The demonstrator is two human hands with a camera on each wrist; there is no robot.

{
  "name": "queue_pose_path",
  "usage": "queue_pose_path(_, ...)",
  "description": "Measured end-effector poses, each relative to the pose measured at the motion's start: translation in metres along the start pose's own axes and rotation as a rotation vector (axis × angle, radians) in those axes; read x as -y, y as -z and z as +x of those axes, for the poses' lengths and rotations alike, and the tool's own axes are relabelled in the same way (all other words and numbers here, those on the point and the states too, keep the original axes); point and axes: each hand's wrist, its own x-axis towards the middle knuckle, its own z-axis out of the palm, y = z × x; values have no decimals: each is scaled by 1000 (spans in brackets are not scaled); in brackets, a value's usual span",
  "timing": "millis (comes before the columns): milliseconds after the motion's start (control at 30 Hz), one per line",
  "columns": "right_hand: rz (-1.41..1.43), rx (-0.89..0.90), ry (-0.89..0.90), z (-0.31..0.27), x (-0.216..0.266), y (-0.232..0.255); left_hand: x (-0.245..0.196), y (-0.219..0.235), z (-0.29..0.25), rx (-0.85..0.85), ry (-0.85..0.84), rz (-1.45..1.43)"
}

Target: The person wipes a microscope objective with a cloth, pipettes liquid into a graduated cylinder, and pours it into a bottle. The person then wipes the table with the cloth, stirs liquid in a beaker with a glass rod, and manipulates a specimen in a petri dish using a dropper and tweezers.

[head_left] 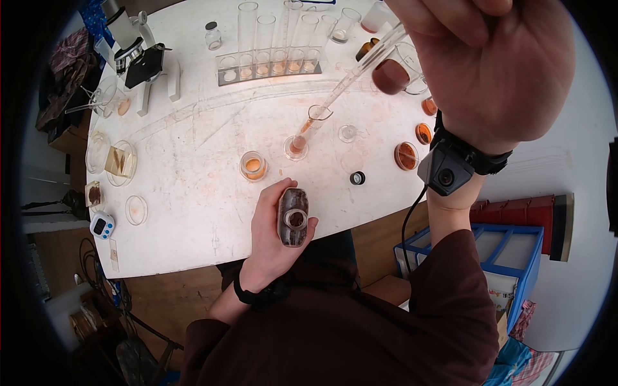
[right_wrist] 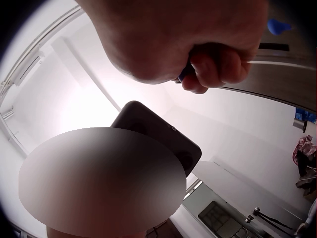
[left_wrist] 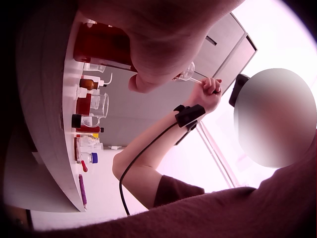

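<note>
My left hand [head_left: 273, 228] grips a flat glass bottle [head_left: 292, 237] of dark red-brown contents, its open neck facing up, just off the table's front edge. Raised high at the right, my right hand [head_left: 492, 77] has its fingers curled round the upper end of a long, clear glass pipette [head_left: 360, 71]. In the right wrist view a bit of dark blue shows between its curled fingers [right_wrist: 208, 69]. The pipette slants down to the rim of a glass cylinder [head_left: 310, 128] with orange-red liquid near its foot. A small jar [head_left: 246, 172] of orange liquid stands left of the cylinder.
A test tube rack [head_left: 270, 76] and a microscope [head_left: 145, 67] stand at the back. On the right are a beaker [head_left: 391, 76] of red-brown liquid and several orange-red dishes [head_left: 405, 156]. A black cap [head_left: 358, 178] lies near the front; a timer [head_left: 102, 225] is far left.
</note>
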Motion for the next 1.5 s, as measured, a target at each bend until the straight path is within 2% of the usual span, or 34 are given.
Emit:
queue_pose_path(367,-1,26,20,4,3,-3,-2,0,1,-1,-3,-3)
queue_pose_path(433,-4,30,23,5,2,-5,-2,-2,3,-31,-63,31)
queue_pose_path(1500,-23,124,64,19,-1,-31,0,-1,2,-27,-56,51)
